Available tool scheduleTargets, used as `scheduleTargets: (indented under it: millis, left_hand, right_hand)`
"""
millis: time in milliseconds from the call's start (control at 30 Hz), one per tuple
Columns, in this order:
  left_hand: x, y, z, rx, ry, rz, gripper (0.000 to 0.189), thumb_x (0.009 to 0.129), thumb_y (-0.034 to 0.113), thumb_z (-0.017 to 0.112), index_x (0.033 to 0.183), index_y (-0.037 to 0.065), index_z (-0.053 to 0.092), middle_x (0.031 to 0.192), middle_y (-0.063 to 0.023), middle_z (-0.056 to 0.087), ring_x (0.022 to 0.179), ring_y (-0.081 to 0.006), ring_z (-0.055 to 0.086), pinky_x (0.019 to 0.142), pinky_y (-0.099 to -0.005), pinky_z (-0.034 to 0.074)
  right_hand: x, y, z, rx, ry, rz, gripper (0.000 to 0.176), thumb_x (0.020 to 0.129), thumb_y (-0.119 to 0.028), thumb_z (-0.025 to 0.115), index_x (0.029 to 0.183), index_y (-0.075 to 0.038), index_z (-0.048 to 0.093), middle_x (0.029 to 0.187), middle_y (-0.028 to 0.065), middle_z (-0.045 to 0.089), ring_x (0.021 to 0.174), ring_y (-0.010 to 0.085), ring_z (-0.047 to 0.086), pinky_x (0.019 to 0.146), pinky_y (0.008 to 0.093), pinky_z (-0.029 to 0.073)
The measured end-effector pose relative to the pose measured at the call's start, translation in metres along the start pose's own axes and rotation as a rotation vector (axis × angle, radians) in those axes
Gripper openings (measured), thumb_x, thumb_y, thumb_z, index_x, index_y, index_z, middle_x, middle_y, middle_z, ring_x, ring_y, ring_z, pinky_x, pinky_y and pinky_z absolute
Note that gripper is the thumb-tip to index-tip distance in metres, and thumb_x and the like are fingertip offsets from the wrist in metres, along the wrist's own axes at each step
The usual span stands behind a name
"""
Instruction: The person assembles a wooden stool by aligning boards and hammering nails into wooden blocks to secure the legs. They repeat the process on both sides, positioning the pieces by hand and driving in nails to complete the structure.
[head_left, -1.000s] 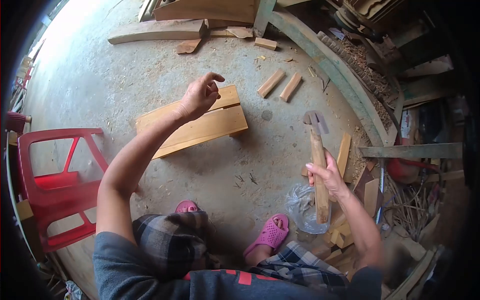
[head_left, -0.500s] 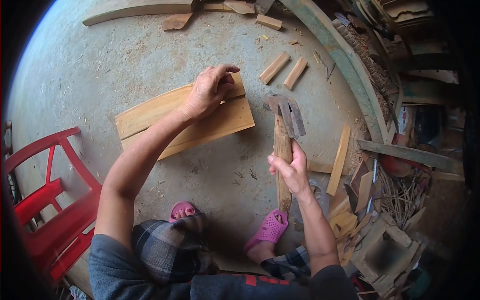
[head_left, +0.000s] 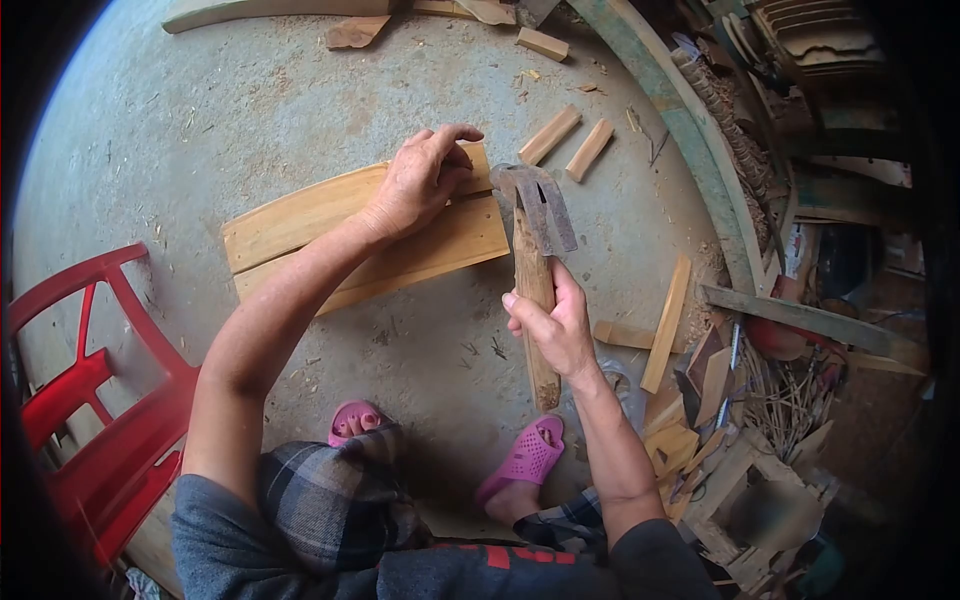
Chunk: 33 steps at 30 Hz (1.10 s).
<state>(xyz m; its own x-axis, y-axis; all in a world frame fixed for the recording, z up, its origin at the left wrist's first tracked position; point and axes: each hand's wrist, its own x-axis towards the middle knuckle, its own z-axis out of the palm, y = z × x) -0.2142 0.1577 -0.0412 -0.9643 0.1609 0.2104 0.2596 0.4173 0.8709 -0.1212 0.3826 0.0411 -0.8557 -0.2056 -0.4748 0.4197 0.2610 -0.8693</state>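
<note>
Two long light-brown boards (head_left: 300, 212), joined side by side with a dark gap between them, rest on the concrete floor. My left hand (head_left: 420, 185) is over their right end, its fingers curled; whatever is between the fingertips is too small or hidden to make out. A claw-headed hammer (head_left: 535, 270) has a rough wooden handle and a worn metal head. My right hand (head_left: 553, 320) is wrapped round this handle, with the head up beside the boards' right end.
Two short wood blocks (head_left: 550, 135) lie beyond the hammer. A red plastic chair (head_left: 130, 400) stands at the left. Wood strips (head_left: 667, 325), scraps and a bundle of twigs (head_left: 790, 390) crowd the right side. A curved green-grey beam (head_left: 690, 130) arcs along the upper right.
My right hand has moved left with the hammer, bringing its head close to the boards' right end. My left hand has stayed nearly in place.
</note>
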Motion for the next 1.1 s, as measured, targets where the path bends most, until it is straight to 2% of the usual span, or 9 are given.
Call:
scheduleTargets:
  millis: [67, 200, 267, 400, 667, 867, 900, 967, 1100]
  left_hand:
    - [0.000, -0.003, 0.002, -0.028, 0.043, 0.044, 0.043, 0.083, -0.002, 0.064, 0.123, 0.009, 0.056, 0.087, -0.0082, 0.068, 0.090, -0.0293, 0.061, 0.087, -0.0415, 0.047]
    - [0.000, 0.000, -0.001, -0.088, 0.021, 0.015, 0.045, 0.082, -0.003, 0.065, 0.124, 0.009, 0.056, 0.088, -0.0081, 0.069, 0.091, -0.0286, 0.062, 0.087, -0.0409, 0.048]
    - [0.001, 0.003, -0.003, -0.131, -0.049, -0.096, 0.047, 0.089, -0.008, 0.062, 0.132, 0.007, 0.052, 0.095, -0.0095, 0.068, 0.089, -0.0166, 0.070, 0.080, -0.0302, 0.058]
    - [-0.001, -0.001, -0.001, -0.213, 0.006, -0.083, 0.048, 0.081, -0.005, 0.066, 0.126, 0.009, 0.056, 0.091, -0.0089, 0.070, 0.092, -0.0240, 0.068, 0.084, -0.0362, 0.054]
    - [-0.002, 0.005, -0.005, -0.257, 0.085, -0.168, 0.044, 0.084, -0.005, 0.066, 0.125, 0.008, 0.056, 0.090, -0.0090, 0.071, 0.086, -0.0205, 0.070, 0.080, -0.0330, 0.055]
    - [-0.003, -0.003, -0.002, -0.203, 0.043, -0.074, 0.042, 0.085, -0.004, 0.067, 0.124, 0.008, 0.056, 0.091, -0.0085, 0.071, 0.086, -0.0182, 0.070, 0.078, -0.0310, 0.056]
    - [-0.003, -0.004, -0.002, -0.204, 0.042, -0.075, 0.042, 0.085, -0.004, 0.067, 0.124, 0.008, 0.056, 0.091, -0.0085, 0.071, 0.086, -0.0182, 0.070, 0.078, -0.0310, 0.056]
    - [-0.003, -0.003, -0.002, -0.199, -0.003, -0.107, 0.043, 0.090, -0.004, 0.065, 0.129, 0.008, 0.052, 0.094, -0.0072, 0.070, 0.089, -0.0124, 0.068, 0.080, -0.0277, 0.056]
    - [-0.002, 0.003, -0.004, -0.188, -0.021, -0.146, 0.043, 0.090, -0.004, 0.066, 0.129, 0.007, 0.052, 0.094, -0.0075, 0.070, 0.090, -0.0126, 0.068, 0.081, -0.0278, 0.056]
  right_hand:
    - [0.000, 0.002, -0.001, -0.012, -0.002, -0.025, 0.026, 0.085, -0.014, 0.068, 0.104, -0.002, 0.053, 0.080, 0.0032, 0.059, 0.063, 0.0083, 0.059, 0.056, 0.0254, 0.051]
    - [-0.001, 0.001, -0.003, -0.037, 0.011, -0.033, 0.027, 0.087, -0.016, 0.068, 0.105, -0.001, 0.054, 0.079, 0.0036, 0.061, 0.063, 0.0086, 0.061, 0.054, 0.0250, 0.052]
    - [0.000, 0.003, -0.004, -0.044, 0.015, -0.031, 0.027, 0.087, -0.016, 0.068, 0.104, -0.001, 0.054, 0.079, 0.0037, 0.061, 0.063, 0.0087, 0.062, 0.054, 0.0250, 0.053]
    - [-0.001, 0.009, -0.009, -0.055, 0.025, -0.028, 0.028, 0.087, -0.018, 0.069, 0.104, -0.001, 0.055, 0.080, 0.0040, 0.062, 0.063, 0.0091, 0.063, 0.053, 0.0248, 0.053]
    - [-0.007, 0.019, -0.014, -0.021, 0.049, -0.007, 0.030, 0.088, -0.019, 0.069, 0.106, -0.001, 0.055, 0.081, 0.0043, 0.062, 0.062, 0.0098, 0.064, 0.054, 0.0251, 0.054]
    - [-0.011, 0.025, -0.015, 0.001, 0.050, 0.020, 0.029, 0.088, -0.019, 0.069, 0.106, -0.001, 0.055, 0.081, 0.0041, 0.062, 0.062, 0.0097, 0.064, 0.054, 0.0251, 0.054]
    - [-0.011, 0.024, -0.015, 0.003, 0.051, 0.023, 0.029, 0.088, -0.018, 0.069, 0.106, -0.001, 0.055, 0.081, 0.0041, 0.062, 0.062, 0.0096, 0.063, 0.053, 0.0250, 0.054]
    - [-0.011, 0.025, -0.015, 0.000, 0.046, 0.020, 0.029, 0.088, -0.018, 0.069, 0.106, -0.001, 0.055, 0.081, 0.0041, 0.062, 0.062, 0.0095, 0.063, 0.053, 0.0251, 0.054]
    - [-0.008, 0.022, -0.012, 0.005, 0.037, -0.001, 0.028, 0.088, -0.018, 0.069, 0.106, -0.001, 0.055, 0.081, 0.0043, 0.062, 0.062, 0.0096, 0.063, 0.053, 0.0251, 0.054]
